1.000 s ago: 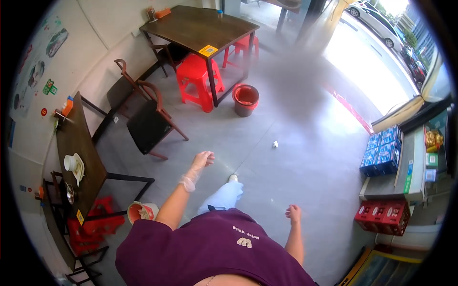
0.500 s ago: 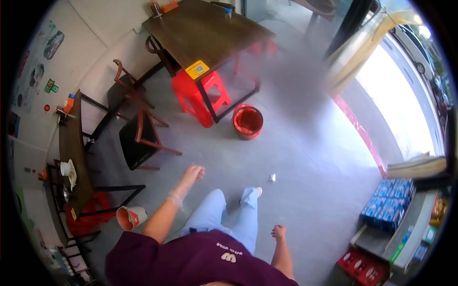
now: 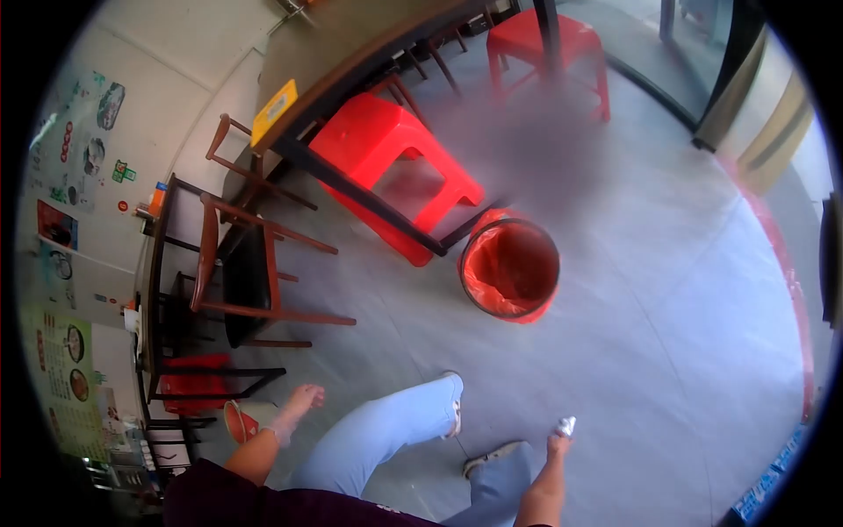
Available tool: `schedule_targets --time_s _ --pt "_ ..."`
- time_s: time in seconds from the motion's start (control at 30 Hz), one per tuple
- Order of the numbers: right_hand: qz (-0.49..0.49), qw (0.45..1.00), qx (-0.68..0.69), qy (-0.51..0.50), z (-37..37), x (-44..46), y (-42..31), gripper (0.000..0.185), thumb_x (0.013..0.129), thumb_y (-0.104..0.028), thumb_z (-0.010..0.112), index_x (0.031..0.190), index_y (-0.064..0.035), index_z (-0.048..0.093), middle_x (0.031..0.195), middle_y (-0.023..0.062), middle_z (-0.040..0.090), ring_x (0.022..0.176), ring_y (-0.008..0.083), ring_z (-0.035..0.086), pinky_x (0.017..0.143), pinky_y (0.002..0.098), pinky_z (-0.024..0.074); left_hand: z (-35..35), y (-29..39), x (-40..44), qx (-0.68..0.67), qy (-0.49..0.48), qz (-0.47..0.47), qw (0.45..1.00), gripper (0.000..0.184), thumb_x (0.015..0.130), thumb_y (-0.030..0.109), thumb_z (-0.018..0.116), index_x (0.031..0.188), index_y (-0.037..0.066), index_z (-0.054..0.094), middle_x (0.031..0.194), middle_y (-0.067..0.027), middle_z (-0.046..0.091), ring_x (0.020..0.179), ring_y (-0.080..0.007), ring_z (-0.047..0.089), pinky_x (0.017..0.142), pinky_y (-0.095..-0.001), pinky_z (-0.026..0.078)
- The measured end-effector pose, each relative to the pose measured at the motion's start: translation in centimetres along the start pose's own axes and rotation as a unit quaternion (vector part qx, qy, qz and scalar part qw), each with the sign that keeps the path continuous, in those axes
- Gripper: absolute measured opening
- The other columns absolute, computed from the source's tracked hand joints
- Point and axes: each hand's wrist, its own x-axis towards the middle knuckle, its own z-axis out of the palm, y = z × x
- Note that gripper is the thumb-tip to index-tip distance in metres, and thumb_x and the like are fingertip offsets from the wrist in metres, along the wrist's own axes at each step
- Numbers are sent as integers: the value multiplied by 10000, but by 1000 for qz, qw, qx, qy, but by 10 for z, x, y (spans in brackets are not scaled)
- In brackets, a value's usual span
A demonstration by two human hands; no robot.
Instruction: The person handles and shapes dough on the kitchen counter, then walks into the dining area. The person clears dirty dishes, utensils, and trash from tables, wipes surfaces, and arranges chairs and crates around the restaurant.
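My left hand [image 3: 306, 400], in a clear plastic glove bunched at the wrist, hangs with loosely bent fingers and nothing visible in it. Close to it, lower left, stands a pale bucket with a red inside [image 3: 239, 422]. My right hand [image 3: 558, 442] is at the lower right, its fingers too small to make out. A crumpled white scrap [image 3: 567, 427] appears right at its fingertips; whether they touch cannot be told. Ahead is a dark round bin [image 3: 510, 269] with a red liner, beside a red plastic stool [image 3: 378, 145] partly under a table.
The dark wooden table [image 3: 351, 44] has a black metal frame and a yellow card. Wooden chairs with black seats [image 3: 247, 281] stand along the left wall. A second red stool [image 3: 549, 42] is farther back. Blue packs [image 3: 769, 479] lie at the lower right edge.
The view has moved forward and turned right; bin, stool and table appear larger. My legs have stepped. The white scrap, earlier on the floor apart from my right hand, now overlaps its fingertips.
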Motion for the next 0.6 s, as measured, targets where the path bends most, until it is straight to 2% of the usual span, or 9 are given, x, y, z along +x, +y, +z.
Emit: schedule_targets --time_s 0.1,0.2,0.23,0.3,0.37,0.47,0.53,0.6 --pt "65 967 235 75 43 38 -6 318 678 -92 547 977 13 571 1006 150 495 1013 297 457 878 355 374 -2 -35 36 36 -7 -34 999 248 835 230 471 922 26 582 816 -67 598 683 -145 565 684 -262 452" --pt "180 877 408 177 55 43 -23 264 688 -40 504 922 69 559 984 134 472 914 273 495 810 345 398 -2 -26 45 39 -20 -41 998 249 835 229 472 921 22 582 815 -67 598 683 -144 564 681 -260 453" --pt "204 854 436 196 60 46 -19 244 720 -64 493 924 61 541 974 133 468 840 252 517 763 356 408 0 -17 43 39 -25 -39 998 250 836 228 472 920 20 582 814 -67 598 683 -144 564 679 -260 453" --pt "136 947 243 160 62 47 -13 250 743 -95 494 940 55 527 910 129 481 817 241 509 746 361 405 3 0 39 37 -34 -32 998 251 836 227 473 919 17 582 814 -66 598 683 -144 563 677 -259 453" --pt "72 987 83 117 28 24 -26 213 763 -122 484 911 27 523 868 138 482 781 255 495 729 366 396 3 16 30 29 -46 -26 998 252 836 226 473 919 15 582 813 -66 598 684 -143 563 674 -258 454" --pt "76 951 252 165 -15 -5 -64 142 743 -70 473 845 4 538 932 150 469 799 294 494 740 363 394 -2 38 6 22 -64 -15 998 253 837 225 474 918 10 582 812 -66 597 684 -142 563 670 -256 454" --pt "-88 953 207 202 -58 -45 -115 99 743 -41 465 811 5 521 940 151 462 819 307 487 746 359 393 -14 45 -20 31 -79 -8 996 255 837 225 476 911 7 586 791 -61 599 668 -138 560 665 -250 455" --pt "-245 923 170 242 -106 -96 -182 146 708 -44 510 834 23 545 950 144 468 850 301 476 745 352 386 -31 60 -44 12 -79 10 997 256 836 226 477 904 6 590 770 -58 599 653 -133 556 659 -244 454"
